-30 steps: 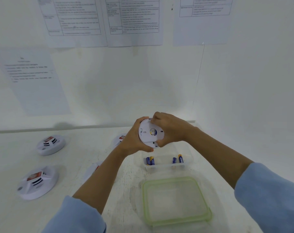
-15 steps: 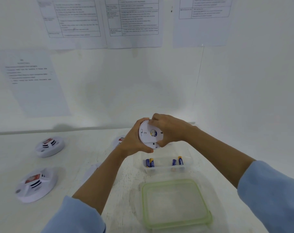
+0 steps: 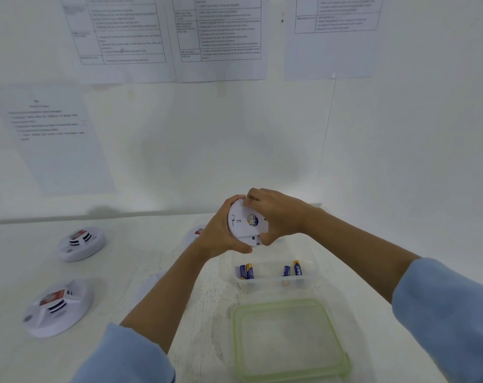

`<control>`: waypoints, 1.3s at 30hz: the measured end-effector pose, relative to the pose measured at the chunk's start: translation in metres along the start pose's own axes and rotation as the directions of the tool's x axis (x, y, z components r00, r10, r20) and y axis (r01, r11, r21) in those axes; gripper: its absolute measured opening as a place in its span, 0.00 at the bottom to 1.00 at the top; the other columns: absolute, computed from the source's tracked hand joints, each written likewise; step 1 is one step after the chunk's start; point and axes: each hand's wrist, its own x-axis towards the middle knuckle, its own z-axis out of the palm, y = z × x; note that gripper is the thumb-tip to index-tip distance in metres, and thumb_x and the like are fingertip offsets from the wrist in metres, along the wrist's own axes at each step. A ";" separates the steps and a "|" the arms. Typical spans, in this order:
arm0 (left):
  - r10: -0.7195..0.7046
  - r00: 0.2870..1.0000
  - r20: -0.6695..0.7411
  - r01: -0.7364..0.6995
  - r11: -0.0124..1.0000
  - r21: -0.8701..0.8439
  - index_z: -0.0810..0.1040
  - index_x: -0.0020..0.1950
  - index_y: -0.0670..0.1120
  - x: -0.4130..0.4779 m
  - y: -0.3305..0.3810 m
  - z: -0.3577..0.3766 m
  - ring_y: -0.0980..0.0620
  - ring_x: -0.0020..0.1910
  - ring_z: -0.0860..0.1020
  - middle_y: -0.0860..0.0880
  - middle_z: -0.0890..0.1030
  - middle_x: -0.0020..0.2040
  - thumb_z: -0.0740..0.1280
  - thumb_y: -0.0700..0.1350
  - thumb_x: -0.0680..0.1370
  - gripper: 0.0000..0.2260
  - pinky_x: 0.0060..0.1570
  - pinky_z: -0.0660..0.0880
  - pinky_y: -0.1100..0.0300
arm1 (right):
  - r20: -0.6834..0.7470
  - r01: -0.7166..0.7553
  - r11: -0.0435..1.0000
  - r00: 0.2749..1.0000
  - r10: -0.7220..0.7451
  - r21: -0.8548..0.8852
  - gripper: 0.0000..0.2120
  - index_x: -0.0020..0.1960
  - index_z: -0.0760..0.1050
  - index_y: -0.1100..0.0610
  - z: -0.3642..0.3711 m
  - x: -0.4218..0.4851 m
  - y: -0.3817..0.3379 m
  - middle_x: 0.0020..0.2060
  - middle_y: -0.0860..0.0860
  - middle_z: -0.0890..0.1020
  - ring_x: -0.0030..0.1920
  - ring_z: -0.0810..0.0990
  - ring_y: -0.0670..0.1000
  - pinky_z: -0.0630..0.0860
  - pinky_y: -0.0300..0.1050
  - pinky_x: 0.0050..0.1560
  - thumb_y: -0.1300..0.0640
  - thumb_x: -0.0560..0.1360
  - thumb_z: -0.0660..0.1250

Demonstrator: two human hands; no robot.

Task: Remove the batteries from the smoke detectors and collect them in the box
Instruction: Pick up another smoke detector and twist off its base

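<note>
I hold a round white smoke detector (image 3: 243, 223) above the table, its flat back facing me. My left hand (image 3: 221, 234) cups its left rim and underside. My right hand (image 3: 276, 214) grips its right side, fingertips on the top edge. Below it stands a clear plastic box (image 3: 276, 280) holding several blue and gold batteries (image 3: 246, 271). Two more detectors (image 3: 81, 243) (image 3: 58, 306) lie face up at the left. Another detector (image 3: 194, 234) is partly hidden behind my left wrist.
A clear lid with a green rim (image 3: 290, 338) lies in front of the box. White walls stand close behind and to the right, with printed sheets (image 3: 218, 37) taped on them. A pale object (image 3: 152, 283) shows left of my left forearm.
The detector's position in my hands has barely changed; my right fingers have shifted slightly along its top edge. The view has tilted a little.
</note>
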 end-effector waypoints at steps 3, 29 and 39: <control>-0.003 1.000 0.000 0.003 1.000 -0.007 0.63 0.64 0.54 0.002 -0.001 0.000 0.58 0.59 0.73 0.54 0.70 0.62 0.76 0.48 0.55 0.40 0.52 0.74 0.67 | -0.002 -0.008 1.000 1.000 0.008 0.023 0.35 0.64 0.68 0.63 -0.001 0.000 0.002 0.53 0.57 0.73 0.46 0.65 0.48 0.63 0.36 0.45 0.50 0.63 0.75; -0.007 0.999 -0.035 0.007 1.000 -0.013 0.60 0.70 0.48 0.000 -0.006 -0.006 0.48 0.64 0.70 0.46 0.68 0.65 0.78 0.44 0.55 0.47 0.61 0.73 0.47 | -0.029 -0.014 0.998 0.999 0.016 0.058 0.36 0.70 0.62 0.58 -0.004 -0.005 0.003 0.56 0.57 0.72 0.48 0.66 0.48 0.65 0.37 0.47 0.50 0.67 0.73; 0.021 1.000 -0.017 -0.021 1.000 -0.002 0.60 0.67 0.49 -0.002 -0.003 -0.006 0.61 0.60 0.72 0.53 0.69 0.63 0.76 0.47 0.56 0.43 0.60 0.74 0.61 | -0.004 0.000 1.000 1.000 0.000 -0.009 0.36 0.69 0.63 0.60 -0.002 -0.006 0.000 0.59 0.58 0.70 0.55 0.68 0.52 0.61 0.35 0.49 0.53 0.66 0.73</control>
